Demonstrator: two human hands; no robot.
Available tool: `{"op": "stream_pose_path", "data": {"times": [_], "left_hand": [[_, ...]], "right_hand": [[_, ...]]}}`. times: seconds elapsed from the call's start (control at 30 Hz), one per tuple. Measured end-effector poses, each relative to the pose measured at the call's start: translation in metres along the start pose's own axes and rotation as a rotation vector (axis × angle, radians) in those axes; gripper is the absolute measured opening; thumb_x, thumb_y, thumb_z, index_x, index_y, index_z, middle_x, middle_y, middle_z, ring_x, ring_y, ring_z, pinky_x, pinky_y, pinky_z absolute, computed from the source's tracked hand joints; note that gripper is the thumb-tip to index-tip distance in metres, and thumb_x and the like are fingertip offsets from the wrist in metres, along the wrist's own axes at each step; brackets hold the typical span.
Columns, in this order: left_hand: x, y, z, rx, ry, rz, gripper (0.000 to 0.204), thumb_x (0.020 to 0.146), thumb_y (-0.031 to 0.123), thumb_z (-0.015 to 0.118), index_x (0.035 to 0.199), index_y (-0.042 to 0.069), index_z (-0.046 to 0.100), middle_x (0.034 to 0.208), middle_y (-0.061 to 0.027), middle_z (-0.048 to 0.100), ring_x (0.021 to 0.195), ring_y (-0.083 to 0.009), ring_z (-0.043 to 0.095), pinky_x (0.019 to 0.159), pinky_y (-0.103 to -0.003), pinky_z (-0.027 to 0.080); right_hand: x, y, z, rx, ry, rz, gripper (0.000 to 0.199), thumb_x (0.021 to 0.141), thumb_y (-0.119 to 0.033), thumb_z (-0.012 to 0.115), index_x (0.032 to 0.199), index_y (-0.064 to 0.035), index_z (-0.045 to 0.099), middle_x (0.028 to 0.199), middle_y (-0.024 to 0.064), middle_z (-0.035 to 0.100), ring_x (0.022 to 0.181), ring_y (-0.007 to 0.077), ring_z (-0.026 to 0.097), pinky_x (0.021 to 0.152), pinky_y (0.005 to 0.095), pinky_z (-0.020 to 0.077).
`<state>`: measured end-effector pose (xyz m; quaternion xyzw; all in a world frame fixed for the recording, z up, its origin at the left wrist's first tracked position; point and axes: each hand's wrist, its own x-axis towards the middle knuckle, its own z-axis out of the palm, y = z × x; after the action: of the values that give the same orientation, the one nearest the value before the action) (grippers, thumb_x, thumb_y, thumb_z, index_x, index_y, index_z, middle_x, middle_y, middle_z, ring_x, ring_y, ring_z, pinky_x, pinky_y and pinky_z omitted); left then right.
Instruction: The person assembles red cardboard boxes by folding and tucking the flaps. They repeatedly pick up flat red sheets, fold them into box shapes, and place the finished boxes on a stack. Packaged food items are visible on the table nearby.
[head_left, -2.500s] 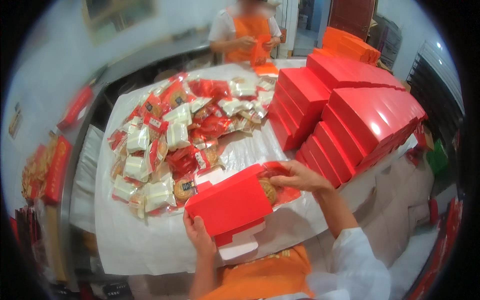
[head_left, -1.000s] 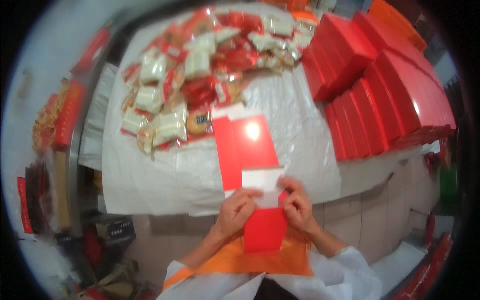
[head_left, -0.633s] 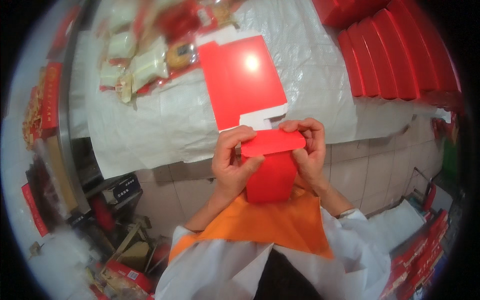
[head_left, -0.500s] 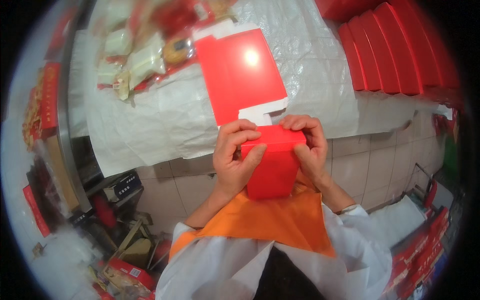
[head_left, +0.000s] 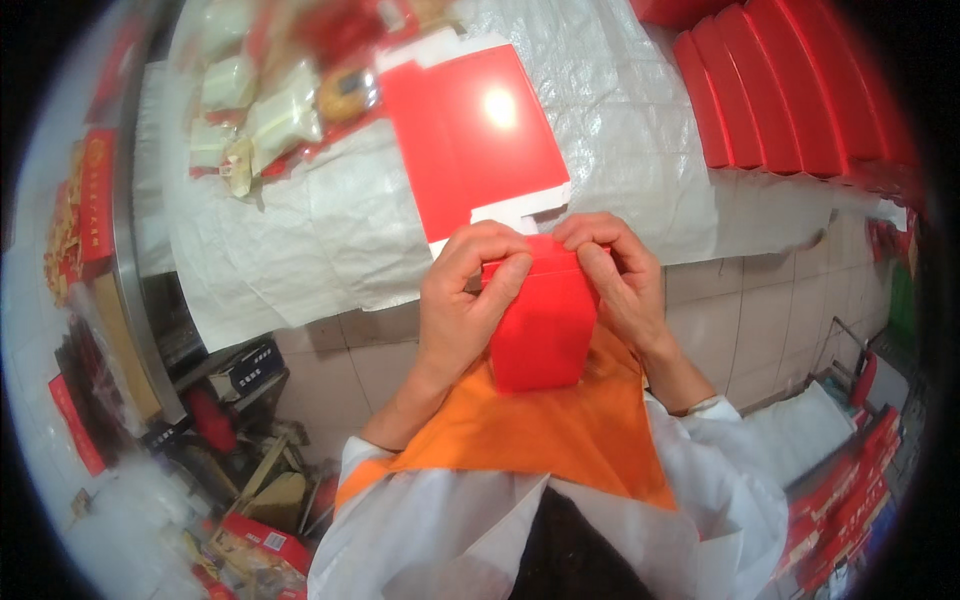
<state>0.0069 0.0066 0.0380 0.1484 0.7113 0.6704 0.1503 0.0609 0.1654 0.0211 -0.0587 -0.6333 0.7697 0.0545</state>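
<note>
I hold a small red cardboard box (head_left: pixel 540 330) upright against my orange apron, just below the table's front edge. My left hand (head_left: pixel 465 295) grips its left side, thumb pressed on the top flap. My right hand (head_left: pixel 620 275) clasps the right side, fingers curled over the same top edge. Directly above my hands a flat, unfolded red carton (head_left: pixel 470 140) with white tabs lies on the white table cover (head_left: pixel 330 230).
Wrapped pastries in red and pale packets (head_left: pixel 270 110) lie at the table's upper left. A row of stacked red boxes (head_left: pixel 790 90) fills the upper right. Below the table edge are tiled wall, shelves and clutter (head_left: pixel 240 450); more red boxes (head_left: pixel 850 500) stand at lower right.
I took a red box from the table down to my chest and folded its top flap down with both hands; my view tilted downward.
</note>
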Motion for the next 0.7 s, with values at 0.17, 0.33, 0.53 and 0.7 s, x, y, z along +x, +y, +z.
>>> {"op": "stream_pose_path", "data": {"times": [0.17, 0.33, 0.53, 0.7], "left_hand": [[0.0, -0.007, -0.007, 0.037, -0.038, 0.095, 0.014, 0.081, 0.0, 0.054, 0.094, -0.001, 0.058, 0.097, -0.0082, 0.056, 0.088, -0.0154, 0.054, 0.074, -0.025, 0.043], [-0.002, -0.018, -0.013, 0.092, -0.067, 0.225, 0.021, 0.08, -0.001, 0.053, 0.101, -0.002, 0.056, 0.103, -0.0108, 0.055, 0.096, -0.0221, 0.052, 0.083, -0.029, 0.042], [-0.01, -0.027, -0.006, -0.007, -0.036, 0.25, 0.026, 0.075, 0.0, 0.062, 0.1, 0.001, 0.054, 0.106, -0.012, 0.053, 0.105, -0.0238, 0.048, 0.087, -0.031, 0.039], [-0.013, -0.033, -0.004, 0.021, -0.039, 0.307, 0.023, 0.074, -0.002, 0.062, 0.095, 0.001, 0.054, 0.105, -0.0104, 0.054, 0.105, -0.0244, 0.048, 0.088, -0.032, 0.039]], "right_hand": [[0.0, 0.0, -0.001, 0.015, 0.01, 0.003, 0.019, 0.09, -0.004, 0.034, 0.093, 0.0003, 0.052, 0.101, 0.0118, 0.053, 0.097, 0.0173, 0.049, 0.087, 0.0287, 0.0378], [-0.003, 0.016, -0.01, -0.111, -0.067, -0.163, 0.023, 0.085, -0.003, 0.038, 0.101, 0.0016, 0.053, 0.109, 0.012, 0.054, 0.104, 0.023, 0.05, 0.093, 0.0321, 0.0356], [-0.001, 0.01, -0.017, -0.305, -0.196, -0.198, 0.024, 0.08, 0.002, 0.043, 0.1, 0.0003, 0.057, 0.109, 0.0147, 0.054, 0.105, 0.0289, 0.049, 0.092, 0.0345, 0.0369], [-0.003, 0.01, -0.022, -0.316, -0.261, -0.241, 0.023, 0.08, 0.003, 0.047, 0.099, -0.0003, 0.058, 0.114, 0.0156, 0.053, 0.109, 0.0279, 0.048, 0.093, 0.035, 0.0362]]}}
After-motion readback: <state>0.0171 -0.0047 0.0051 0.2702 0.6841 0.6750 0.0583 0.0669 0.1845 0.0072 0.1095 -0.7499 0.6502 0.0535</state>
